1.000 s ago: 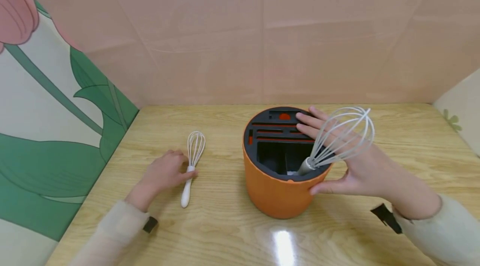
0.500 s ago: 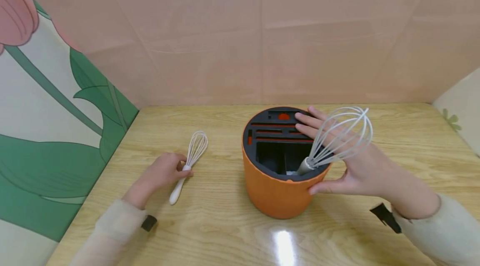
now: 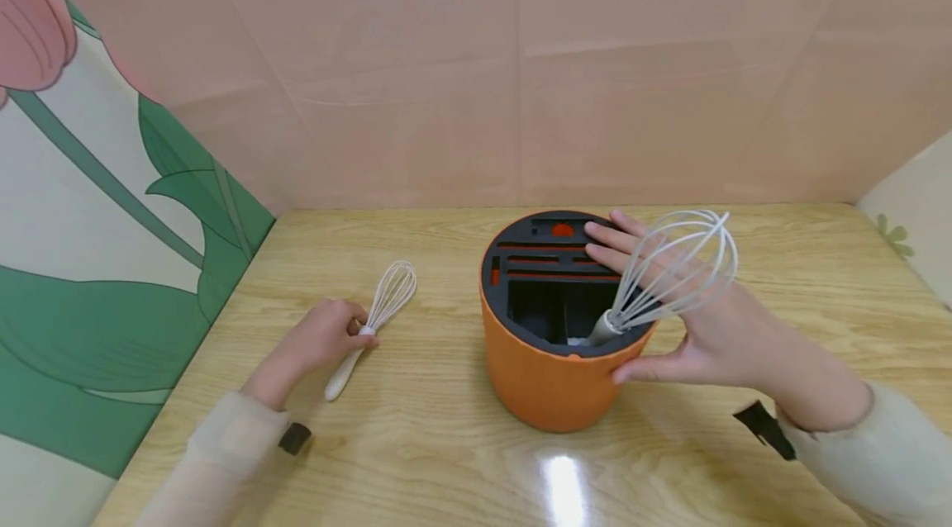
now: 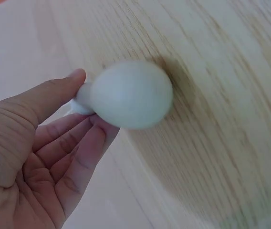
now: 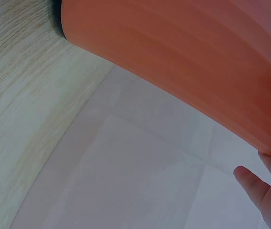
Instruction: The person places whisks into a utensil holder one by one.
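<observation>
On the left of the head view, my left hand [image 3: 325, 337] pinches a small white whisk [image 3: 392, 296] between thumb and fingers, near the top of its handle. Its wire loops point away to the upper right. In the left wrist view the rounded handle end [image 4: 131, 94] faces the camera. My right hand [image 3: 692, 320] rests against the right side of an orange utensil holder [image 3: 550, 391], fingers straight across its black slotted top [image 3: 543, 263], thumb on the outer wall. A larger whisk [image 3: 680, 271] leans out of the holder, handle down in an open compartment, crossing in front of that hand.
The wooden table [image 3: 446, 461] carries the holder. A pinkish covering [image 3: 416, 97] rises behind its far edge. At the left is a panel [image 3: 97, 329] with a green leaf and pink flower print.
The small whisk has turned clockwise in my left hand, its handle end swinging left and its loops right. The left hand shifted slightly left. The right hand and holder stay nearly still.
</observation>
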The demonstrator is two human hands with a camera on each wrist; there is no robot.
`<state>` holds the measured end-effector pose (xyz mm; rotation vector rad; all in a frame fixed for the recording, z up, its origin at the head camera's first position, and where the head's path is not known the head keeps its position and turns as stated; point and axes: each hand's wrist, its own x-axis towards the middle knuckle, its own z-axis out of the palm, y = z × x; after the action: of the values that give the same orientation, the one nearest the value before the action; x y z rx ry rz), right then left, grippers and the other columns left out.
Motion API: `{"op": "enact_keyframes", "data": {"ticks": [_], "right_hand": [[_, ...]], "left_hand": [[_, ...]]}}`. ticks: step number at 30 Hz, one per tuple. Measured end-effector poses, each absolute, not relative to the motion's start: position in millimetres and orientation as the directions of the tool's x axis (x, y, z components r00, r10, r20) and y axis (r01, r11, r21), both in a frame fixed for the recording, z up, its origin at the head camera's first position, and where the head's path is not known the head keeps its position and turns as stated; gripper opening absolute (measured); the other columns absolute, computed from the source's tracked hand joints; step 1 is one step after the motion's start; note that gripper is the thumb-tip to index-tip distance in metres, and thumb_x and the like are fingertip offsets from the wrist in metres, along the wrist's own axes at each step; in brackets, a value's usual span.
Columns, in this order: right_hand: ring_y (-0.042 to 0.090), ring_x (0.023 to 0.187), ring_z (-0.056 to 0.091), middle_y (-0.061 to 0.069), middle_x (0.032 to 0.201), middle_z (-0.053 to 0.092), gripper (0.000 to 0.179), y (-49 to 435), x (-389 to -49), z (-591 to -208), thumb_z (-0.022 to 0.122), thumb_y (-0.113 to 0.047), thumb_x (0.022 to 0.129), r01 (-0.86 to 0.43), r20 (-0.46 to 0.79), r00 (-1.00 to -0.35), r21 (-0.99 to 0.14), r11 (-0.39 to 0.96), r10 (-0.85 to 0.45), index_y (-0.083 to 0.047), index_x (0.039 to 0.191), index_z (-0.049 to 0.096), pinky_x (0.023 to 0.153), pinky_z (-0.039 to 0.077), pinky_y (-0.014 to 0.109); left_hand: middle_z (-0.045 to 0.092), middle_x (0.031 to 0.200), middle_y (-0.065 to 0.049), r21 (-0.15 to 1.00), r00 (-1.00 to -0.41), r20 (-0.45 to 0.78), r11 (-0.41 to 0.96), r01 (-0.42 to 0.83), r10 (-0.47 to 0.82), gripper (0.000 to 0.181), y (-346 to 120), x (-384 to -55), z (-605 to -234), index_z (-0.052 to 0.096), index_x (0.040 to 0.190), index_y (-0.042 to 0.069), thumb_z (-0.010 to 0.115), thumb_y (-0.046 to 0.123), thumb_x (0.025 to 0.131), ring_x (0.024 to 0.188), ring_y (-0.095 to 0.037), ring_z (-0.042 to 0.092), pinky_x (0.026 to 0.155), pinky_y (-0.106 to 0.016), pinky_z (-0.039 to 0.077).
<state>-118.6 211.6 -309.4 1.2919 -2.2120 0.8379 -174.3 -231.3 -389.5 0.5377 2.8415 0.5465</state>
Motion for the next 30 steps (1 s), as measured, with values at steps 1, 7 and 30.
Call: {"op": "enact_keyframes", "data": {"ticks": [1, 7, 30], "right_hand": [[0.024, 0.153, 0.025, 0.015, 0.154, 0.044, 0.102, 211.6, -118.6, -309.4, 0.073, -0.069, 0.074, -0.883, 0.638, -0.464, -0.276, 0.38, -0.615, 0.004, 0.141, 0.049, 0.126, 0.014, 0.028], [0.023, 0.153, 0.025, 0.015, 0.154, 0.044, 0.103, 211.7, -118.3, -309.3, 0.072, -0.069, 0.074, -0.883, 0.638, -0.461, -0.264, 0.388, -0.617, 0.004, 0.142, 0.049, 0.126, 0.014, 0.027], [0.024, 0.153, 0.024, 0.015, 0.155, 0.043, 0.102, 212.4, -118.3, -309.9, 0.073, -0.068, 0.074, -0.881, 0.635, -0.468, -0.279, 0.383, -0.615, 0.004, 0.142, 0.049, 0.126, 0.014, 0.027]], "left_hand": [[0.053, 0.061, 0.004, 0.392, -0.913, -0.118, 0.863, 0.32, 0.391, 0.02, -231.7, -174.1, -389.3, 0.066, 0.078, 0.007, 0.079, 0.02, 0.084, 0.055, -0.008, 0.043, 0.049, -0.021, 0.034], [0.058, 0.063, 0.003, 0.398, -0.909, -0.116, 0.857, 0.328, 0.401, 0.018, -232.4, -172.8, -388.0, 0.066, 0.078, 0.007, 0.079, 0.019, 0.084, 0.057, -0.008, 0.046, 0.051, -0.021, 0.037], [0.071, 0.074, -0.002, 0.419, -0.912, -0.093, 0.847, 0.327, 0.399, 0.015, -226.5, -173.6, -381.3, 0.072, 0.094, 0.002, 0.074, 0.016, 0.089, 0.065, -0.007, 0.059, 0.057, -0.023, 0.049]]}}
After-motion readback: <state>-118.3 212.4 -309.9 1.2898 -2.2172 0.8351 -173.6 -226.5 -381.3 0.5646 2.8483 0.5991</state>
